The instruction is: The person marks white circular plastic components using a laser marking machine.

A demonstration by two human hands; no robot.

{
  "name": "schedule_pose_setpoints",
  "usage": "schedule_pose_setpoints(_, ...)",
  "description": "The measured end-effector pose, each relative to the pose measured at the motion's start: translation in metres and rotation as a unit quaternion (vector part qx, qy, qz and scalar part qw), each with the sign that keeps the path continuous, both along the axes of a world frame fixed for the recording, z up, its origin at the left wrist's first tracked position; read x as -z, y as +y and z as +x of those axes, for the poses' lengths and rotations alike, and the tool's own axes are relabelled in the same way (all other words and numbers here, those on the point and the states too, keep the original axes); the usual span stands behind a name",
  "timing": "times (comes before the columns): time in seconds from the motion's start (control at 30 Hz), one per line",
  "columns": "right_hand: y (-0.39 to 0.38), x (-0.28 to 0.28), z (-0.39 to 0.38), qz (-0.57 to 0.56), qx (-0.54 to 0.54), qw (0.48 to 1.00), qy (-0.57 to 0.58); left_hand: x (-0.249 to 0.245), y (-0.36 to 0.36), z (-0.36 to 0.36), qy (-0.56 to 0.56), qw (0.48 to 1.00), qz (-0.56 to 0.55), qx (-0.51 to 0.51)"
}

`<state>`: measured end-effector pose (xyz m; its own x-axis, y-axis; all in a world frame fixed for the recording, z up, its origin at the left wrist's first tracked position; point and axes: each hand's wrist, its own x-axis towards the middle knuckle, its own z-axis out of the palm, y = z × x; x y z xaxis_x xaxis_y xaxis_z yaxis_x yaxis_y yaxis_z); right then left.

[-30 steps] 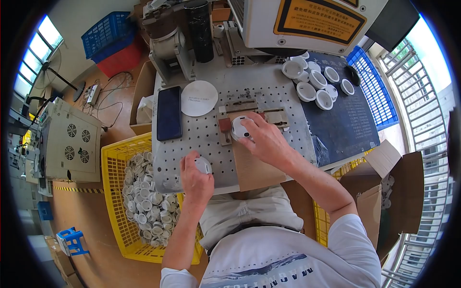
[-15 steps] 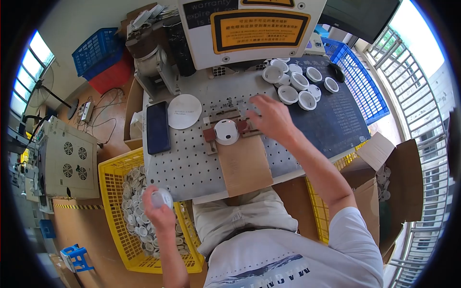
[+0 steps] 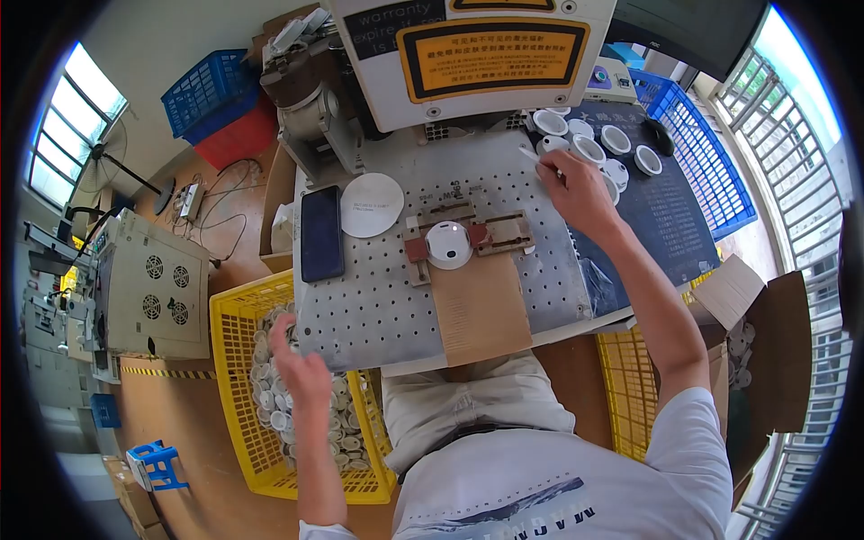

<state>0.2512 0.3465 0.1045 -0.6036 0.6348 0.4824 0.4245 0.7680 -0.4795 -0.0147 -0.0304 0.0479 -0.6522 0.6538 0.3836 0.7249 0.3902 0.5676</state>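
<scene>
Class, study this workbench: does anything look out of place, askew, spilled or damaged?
Nothing is visibly spilled or damaged. The one oddity, arguably, is the dark phone lying on the perforated metal plate, left of the fixture's white part; it looks like a personal item among work pieces.

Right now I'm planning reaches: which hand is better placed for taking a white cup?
Probably the right hand, by the white cups; the left hand is over the yellow basket.

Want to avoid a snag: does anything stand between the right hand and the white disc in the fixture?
Low down, yes: the reddish block at the right side of the white disc stands toward the right hand. From above, nothing visible blocks the way.
</scene>
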Motion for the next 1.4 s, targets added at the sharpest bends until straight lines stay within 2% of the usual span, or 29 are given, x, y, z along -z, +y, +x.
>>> schedule_pose_setpoints(0.07,-0.036,0.006,0.02,-0.207,0.012,0.977,0.041,-0.01,0.063,0.029,0.012,0.995,0.026,0.094)
schedule_pose_setpoints(0.1,-0.057,0.003,0.029,-0.378,0.016,0.923,0.072,-0.009,0.092,0.038,0.074,0.986,0.026,0.147)
schedule_pose_setpoints(0.13,-0.075,-0.001,0.038,-0.537,0.02,0.837,0.103,-0.005,0.12,0.046,0.134,0.97,0.027,0.2)
schedule_pose_setpoints(0.17,-0.083,0.012,0.048,-0.534,0.028,0.838,0.104,-0.006,0.15,0.058,0.125,0.968,0.018,0.216)
schedule_pose_setpoints(0.23,-0.09,0.048,0.063,-0.676,0.038,0.721,0.145,0.008,0.197,0.075,0.113,0.964,0.011,0.24)
schedule_pose_setpoints(0.27,-0.095,0.046,0.068,-0.675,0.045,0.721,0.149,0.032,0.218,0.078,0.162,0.954,-0.043,0.25)
schedule_pose_setpoints(0.3,-0.1,0.043,0.069,-0.536,0.053,0.838,0.091,0.033,0.228,0.087,0.211,0.938,-0.097,0.257)
schedule_pose_setpoints(0.33,-0.105,0.04,0.07,-0.378,0.06,0.924,0.028,0.036,0.227,0.095,0.211,0.937,-0.095,0.263)
schedule_pose_setpoints(0.37,-0.109,0.03,0.072,-0.376,0.064,0.924,0.029,0.019,0.219,0.106,0.205,0.92,-0.166,0.29)
schedule_pose_setpoints(0.4,-0.115,0.018,0.074,-0.281,0.02,0.959,-0.014,0.009,0.21,0.113,0.197,0.898,-0.237,0.314)
schedule_pose_setpoints(0.43,-0.119,0.012,0.074,-0.183,-0.026,0.981,-0.058,0.012,0.195,0.117,0.196,0.898,-0.237,0.314)
schedule_pose_setpoints(0.47,-0.121,0.014,0.074,-0.183,-0.027,0.981,-0.06,0.017,0.175,0.121,0.217,0.901,-0.182,0.329)
schedule_pose_setpoints(0.5,-0.123,0.017,0.072,-0.181,-0.088,0.974,-0.103,0.022,0.156,0.123,0.237,0.9,-0.127,0.342)
schedule_pose_setpoints(0.53,-0.124,0.019,0.07,-0.18,-0.147,0.962,-0.145,0.025,0.139,0.121,0.235,0.902,-0.128,0.34)
schedule_pose_setpoints(0.6,-0.127,0.02,0.055,-0.177,-0.148,0.96,-0.155,0.032,0.106,0.104,0.174,0.943,-0.075,0.275)
schedule_pose_setpoints(0.77,-0.133,0.03,0.006,-0.147,-0.16,0.964,-0.155,0.043,0.059,0.055,0.141,0.977,-0.054,0.148)
schedule_pose_setpoints(0.83,-0.135,0.035,-0.009,-0.094,-0.169,0.972,-0.133,0.045,0.053,0.048,0.131,0.984,-0.042,0.115)
schedule_pose_setpoints(1.03,-0.13,0.039,-0.035,-0.049,-0.138,0.981,-0.125,0.037,0.056,0.053,0.136,0.984,-0.042,0.107)
schedule_pose_setpoints(1.4,-0.127,0.042,-0.056,-0.042,-0.1,0.987,-0.121,0.037,0.056,0.053,0.142,0.983,-0.042,0.109)
